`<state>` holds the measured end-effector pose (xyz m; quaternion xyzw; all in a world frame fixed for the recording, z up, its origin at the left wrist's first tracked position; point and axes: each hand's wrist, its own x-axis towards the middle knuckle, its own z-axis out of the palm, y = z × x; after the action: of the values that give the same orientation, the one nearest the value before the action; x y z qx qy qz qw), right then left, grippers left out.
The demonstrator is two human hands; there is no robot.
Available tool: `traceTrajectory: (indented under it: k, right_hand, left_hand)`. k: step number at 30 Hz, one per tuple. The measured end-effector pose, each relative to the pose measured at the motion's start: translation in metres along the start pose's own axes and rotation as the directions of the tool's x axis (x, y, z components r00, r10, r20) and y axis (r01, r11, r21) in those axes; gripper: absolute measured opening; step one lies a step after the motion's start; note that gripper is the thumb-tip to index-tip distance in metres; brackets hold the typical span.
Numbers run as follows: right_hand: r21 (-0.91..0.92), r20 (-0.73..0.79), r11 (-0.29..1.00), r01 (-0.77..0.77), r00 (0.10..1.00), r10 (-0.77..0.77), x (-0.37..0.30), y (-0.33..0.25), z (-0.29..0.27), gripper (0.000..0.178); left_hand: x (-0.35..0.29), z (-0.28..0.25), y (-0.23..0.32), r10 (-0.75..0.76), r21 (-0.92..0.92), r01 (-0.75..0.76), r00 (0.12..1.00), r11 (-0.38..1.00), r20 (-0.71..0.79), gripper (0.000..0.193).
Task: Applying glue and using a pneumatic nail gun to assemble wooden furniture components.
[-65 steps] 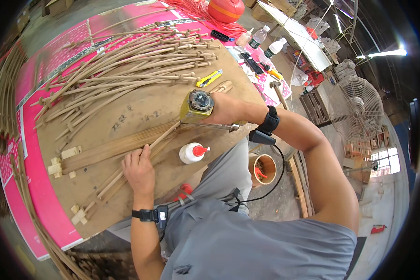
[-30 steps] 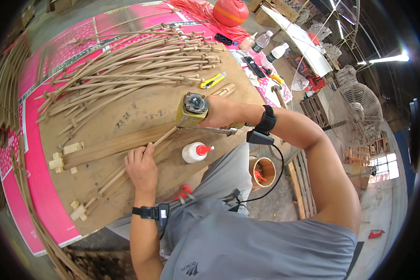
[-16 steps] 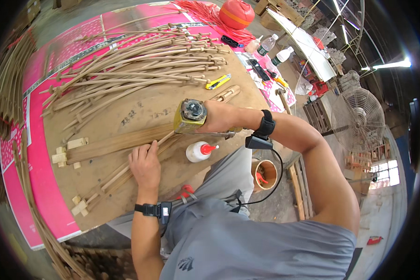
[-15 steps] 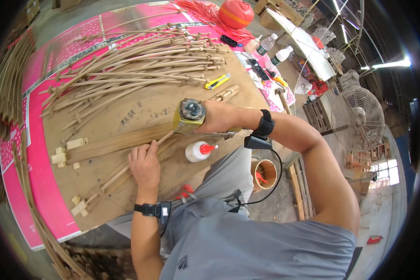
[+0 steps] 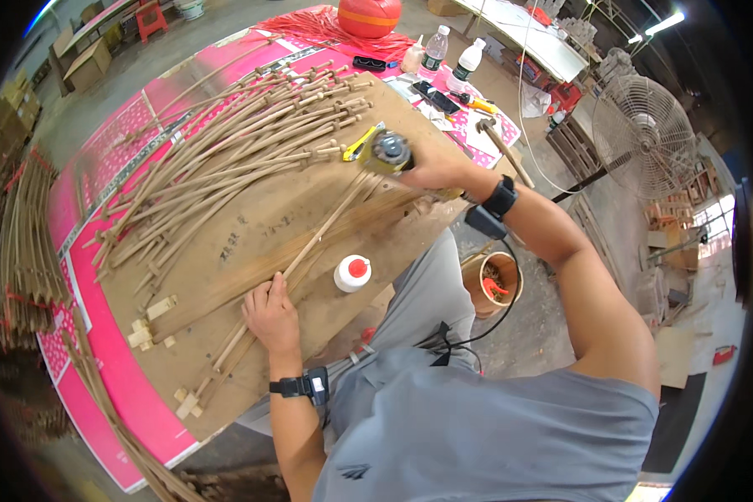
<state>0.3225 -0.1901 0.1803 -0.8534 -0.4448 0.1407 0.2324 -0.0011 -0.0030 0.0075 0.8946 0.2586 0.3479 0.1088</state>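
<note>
My left hand (image 5: 272, 318) pinches a long thin wooden stick (image 5: 320, 234) near its lower part. The stick slants up and right across the brown board (image 5: 251, 213). My right hand (image 5: 437, 166) is wrapped round a yellow power tool (image 5: 383, 151), seemingly a nail gun; it is a little blurred and held near the stick's far end. Beneath the stick, a flat wooden strip (image 5: 226, 289) runs from small pale wooden blocks (image 5: 142, 333). Another block cross (image 5: 188, 403) sits nearer to me. A white bottle with a red cap (image 5: 353, 274) stands right of my left hand.
Many wooden sticks with small crosspieces (image 5: 234, 159) lie piled on the far side. A yellow cutter (image 5: 360, 143), plastic bottles (image 5: 435, 48) and a hammer (image 5: 506, 151) lie toward the right. Beside my leg stands a round bin (image 5: 510, 280); a large fan (image 5: 644, 138) is beyond.
My right hand has moved the yellow tool away to the right, off the stick. The stick's far part now shows, angled more steeply. The view has also shifted.
</note>
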Motion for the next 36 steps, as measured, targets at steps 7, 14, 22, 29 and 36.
traceTrajectory:
  k: [7, 14, 22, 29, 36]
  right_hand:
    - [-0.157, -0.192, 0.972, -0.175, 0.971, 0.143, -0.024, 0.151, 0.003, 0.044]
    - [-0.266, -0.253, 0.852, -0.451, 0.885, 0.390, -0.026, 0.198, 0.012, 0.072]
    - [-0.340, -0.621, 0.936, -0.089, 0.769, -0.153, -0.059, 0.116, 0.061, 0.055]
    - [0.259, -0.166, 0.873, 0.413, 0.910, -0.380, -0.105, 0.008, 0.145, 0.080]
    - [0.312, -0.197, 0.837, 0.450, 0.892, -0.406, -0.085, -0.005, 0.178, 0.064]
  left_hand:
    - [-0.005, 0.004, -0.004, 0.008, -0.003, -0.008, 0.999, 1.000, 0.033, 0.024]
    - [0.018, -0.043, 0.013, 0.026, -0.026, -0.022, 0.989, 0.999, 0.147, 0.030]
    - [0.128, -0.069, -0.055, 0.014, 0.150, -0.053, 0.967, 0.987, 0.255, 0.034]
    - [0.217, -0.028, -0.134, -0.035, 0.265, -0.026, 0.974, 0.964, 0.224, 0.044]
    - [0.264, 0.013, -0.182, 0.003, 0.424, -0.095, 0.977, 0.901, 0.212, 0.040]
